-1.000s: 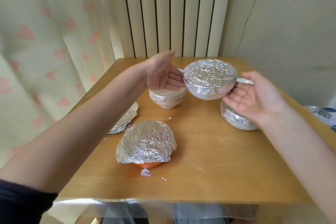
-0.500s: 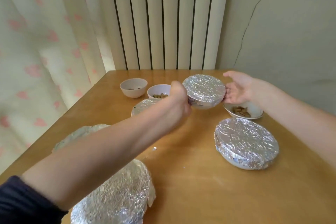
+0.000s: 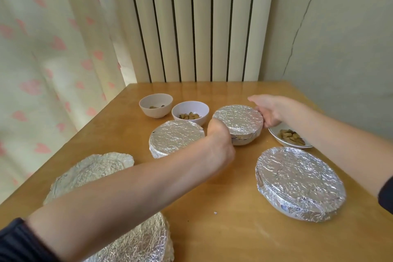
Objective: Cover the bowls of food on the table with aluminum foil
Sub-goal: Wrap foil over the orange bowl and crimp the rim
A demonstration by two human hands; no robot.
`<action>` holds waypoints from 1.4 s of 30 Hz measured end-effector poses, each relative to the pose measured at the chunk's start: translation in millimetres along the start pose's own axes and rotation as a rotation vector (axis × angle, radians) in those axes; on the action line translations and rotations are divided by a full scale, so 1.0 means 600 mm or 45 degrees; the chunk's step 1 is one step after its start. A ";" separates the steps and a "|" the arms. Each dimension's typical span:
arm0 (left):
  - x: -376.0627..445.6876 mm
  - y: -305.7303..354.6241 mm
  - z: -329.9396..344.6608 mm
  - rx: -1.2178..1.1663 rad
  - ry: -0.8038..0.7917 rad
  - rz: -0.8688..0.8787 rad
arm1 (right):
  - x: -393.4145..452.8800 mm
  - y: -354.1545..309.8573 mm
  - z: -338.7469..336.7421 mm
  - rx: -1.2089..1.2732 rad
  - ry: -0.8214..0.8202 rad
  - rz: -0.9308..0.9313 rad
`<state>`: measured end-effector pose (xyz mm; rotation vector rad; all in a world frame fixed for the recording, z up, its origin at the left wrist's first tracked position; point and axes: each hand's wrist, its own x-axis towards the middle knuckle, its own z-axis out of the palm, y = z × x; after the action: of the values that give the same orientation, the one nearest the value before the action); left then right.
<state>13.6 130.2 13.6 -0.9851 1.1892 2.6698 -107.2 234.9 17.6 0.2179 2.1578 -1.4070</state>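
Both hands, left hand (image 3: pixel 220 143) and right hand (image 3: pixel 269 112), grip the foil-covered bowl (image 3: pixel 238 124) by its rim, fingers curled round it, open counter (image 3: pixel 223 202) in front, uncovered dish (image 3: pixel 290 137) just beside.

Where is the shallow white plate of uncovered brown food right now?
In the head view the shallow white plate sits right of centre, partly hidden under the right hand, beside the held foil-covered bowl.

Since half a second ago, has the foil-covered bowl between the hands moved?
Yes. The foil-covered bowl has come down toward the wooden table, beside the uncovered white dish.
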 end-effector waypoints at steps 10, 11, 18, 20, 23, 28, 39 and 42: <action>-0.074 0.045 -0.039 0.103 -0.227 -0.041 | -0.003 -0.001 0.029 -0.811 0.411 -0.295; -0.086 0.056 -0.051 0.118 -0.251 -0.031 | -0.016 -0.003 0.027 -0.831 0.551 -0.371; -0.218 0.133 -0.259 1.050 -0.381 0.657 | -0.221 0.029 0.119 -0.211 0.739 -1.288; -0.237 0.136 -0.351 1.571 -0.154 1.225 | -0.286 0.081 0.184 -0.230 0.425 -1.343; -0.236 0.108 -0.436 1.705 -0.053 1.363 | -0.322 0.140 0.273 -0.204 0.103 -1.254; -0.208 0.035 -0.455 1.756 -0.260 1.031 | -0.319 0.177 0.362 -0.321 0.057 -1.050; -0.192 -0.003 -0.457 1.816 -0.218 1.172 | -0.313 0.230 0.390 -0.159 0.004 -0.782; -0.190 -0.005 -0.457 1.764 -0.215 1.155 | -0.310 0.230 0.390 -0.144 0.014 -0.761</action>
<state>250.6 -33.4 -59.8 0.0769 3.0936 1.2828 189.1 117.6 -65.0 -0.5041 2.4133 -1.5737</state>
